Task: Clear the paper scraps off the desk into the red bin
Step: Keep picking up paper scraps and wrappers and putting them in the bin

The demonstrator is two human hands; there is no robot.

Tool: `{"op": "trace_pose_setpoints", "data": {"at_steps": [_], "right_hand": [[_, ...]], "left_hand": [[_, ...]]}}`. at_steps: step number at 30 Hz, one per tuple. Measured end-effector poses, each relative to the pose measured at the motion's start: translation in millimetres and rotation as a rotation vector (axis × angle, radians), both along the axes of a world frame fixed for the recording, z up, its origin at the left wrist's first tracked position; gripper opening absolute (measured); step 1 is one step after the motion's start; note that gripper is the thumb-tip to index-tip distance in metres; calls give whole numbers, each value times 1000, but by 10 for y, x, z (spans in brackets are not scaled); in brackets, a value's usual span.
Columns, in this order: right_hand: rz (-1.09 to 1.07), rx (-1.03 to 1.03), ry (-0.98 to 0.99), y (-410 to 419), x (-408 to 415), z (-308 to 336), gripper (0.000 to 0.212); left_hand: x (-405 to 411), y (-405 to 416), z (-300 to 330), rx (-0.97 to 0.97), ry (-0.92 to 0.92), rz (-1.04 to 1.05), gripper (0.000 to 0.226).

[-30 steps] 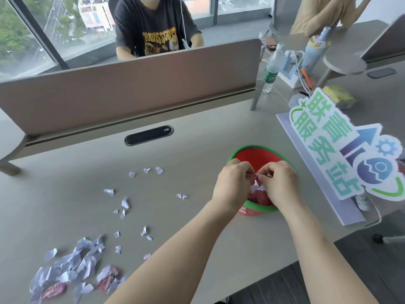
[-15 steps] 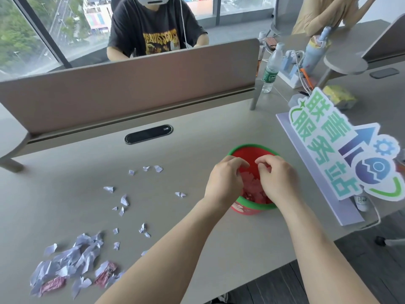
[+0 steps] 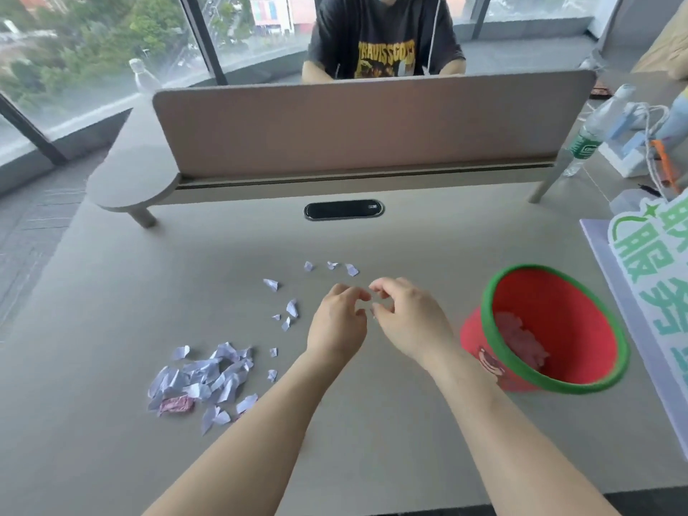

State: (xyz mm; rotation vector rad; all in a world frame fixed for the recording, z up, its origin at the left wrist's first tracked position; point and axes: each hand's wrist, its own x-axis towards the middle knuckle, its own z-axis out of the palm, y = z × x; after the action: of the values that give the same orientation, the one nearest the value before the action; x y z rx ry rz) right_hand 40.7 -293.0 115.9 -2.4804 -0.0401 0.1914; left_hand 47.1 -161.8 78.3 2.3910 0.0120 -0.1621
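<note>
The red bin (image 3: 558,303) with a green rim stands tilted toward me at the right of the desk, with pale scraps (image 3: 521,340) in its bottom. A pile of white paper scraps (image 3: 208,374) with a pink wrapper (image 3: 175,404) lies at the front left. Loose scraps (image 3: 292,309) are scattered between the pile and my hands, and three more (image 3: 351,269) lie farther back. My left hand (image 3: 337,325) and right hand (image 3: 409,322) hover side by side left of the bin, fingers loosely curled, holding nothing I can see. A tiny white scrap (image 3: 372,310) shows between them by my right thumb.
A brown divider panel (image 3: 353,124) runs along the back of the desk, with a black cable slot (image 3: 343,209) before it. A person (image 3: 383,42) sits behind the panel. A green-lettered sign (image 3: 655,277) stands right of the bin. A water bottle (image 3: 588,135) and cables are at the back right.
Both hands have left the bin's opening and moved left over the desk toward the loose scraps. The view has swung left, so the bin now sits at the right.
</note>
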Motion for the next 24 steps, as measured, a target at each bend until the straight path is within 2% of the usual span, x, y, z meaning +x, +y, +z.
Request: {"op": "trace_pose_setpoints", "data": {"at_steps": [4,8,14,24], "right_hand": [[188,-98,185,526,76,-369,48],[276,-175,275,976,168,-732,58],[289,-251,245,1399,335,-1068,53],[273,-383,258,1813,611,-1278,50]], "left_hand": [[-97,601,-279,83,121,113,35],[-247,1185,-474,124,190,221,36],[-391,1775,-638,185,256,330,34],[-544,2273,-751,351,362,224,72]]}}
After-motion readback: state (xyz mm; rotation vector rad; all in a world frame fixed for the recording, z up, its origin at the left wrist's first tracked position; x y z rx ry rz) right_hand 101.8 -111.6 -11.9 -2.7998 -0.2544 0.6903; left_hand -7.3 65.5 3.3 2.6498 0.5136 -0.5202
